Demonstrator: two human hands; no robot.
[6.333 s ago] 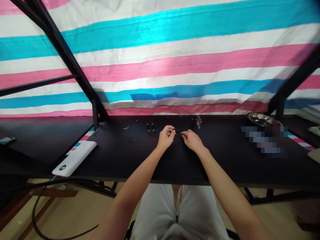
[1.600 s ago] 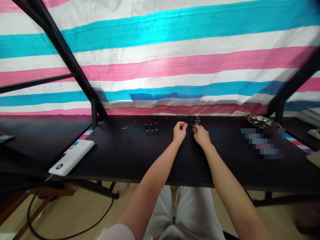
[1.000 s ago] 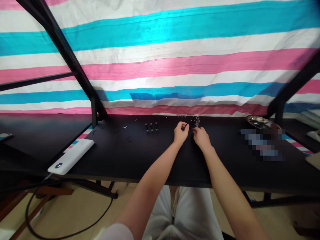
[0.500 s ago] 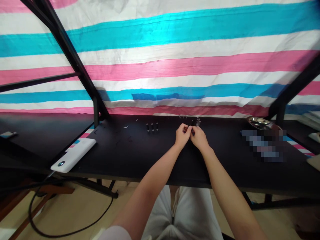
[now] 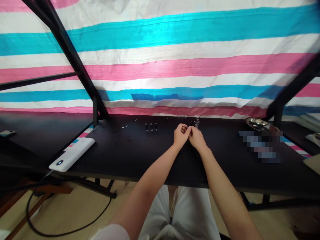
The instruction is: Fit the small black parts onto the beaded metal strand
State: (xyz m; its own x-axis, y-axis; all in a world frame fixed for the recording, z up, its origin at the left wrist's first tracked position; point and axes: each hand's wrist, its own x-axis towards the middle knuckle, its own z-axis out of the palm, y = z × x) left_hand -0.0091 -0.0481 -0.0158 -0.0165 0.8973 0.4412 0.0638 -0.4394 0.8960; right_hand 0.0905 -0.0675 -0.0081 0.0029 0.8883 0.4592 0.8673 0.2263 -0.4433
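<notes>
My left hand (image 5: 181,135) and my right hand (image 5: 197,137) meet over the back part of the black table (image 5: 125,156). Fingers and thumbs of both are pinched together around something small and dark, too hidden to name. Just beyond my right hand lies a small clear-and-dark piece (image 5: 197,123), with bits of thin pale wire beside it. To the left of my hands, three short dark cylinders with pale ends (image 5: 151,127) stand in a row. A row of small pale pins or springs (image 5: 182,117) lies at the table's back edge.
A white power bank (image 5: 72,155) with a cable lies at the left table edge. On the right are a shiny metal dish (image 5: 261,124) and a blurred-out packet (image 5: 260,146). A striped sheet (image 5: 160,66) hangs behind, between black frame bars (image 5: 65,43).
Both hands stay pinched together at nearly the same spot, with slight finger movement. The whole view has shifted a little; the objects on the table lie as before.
</notes>
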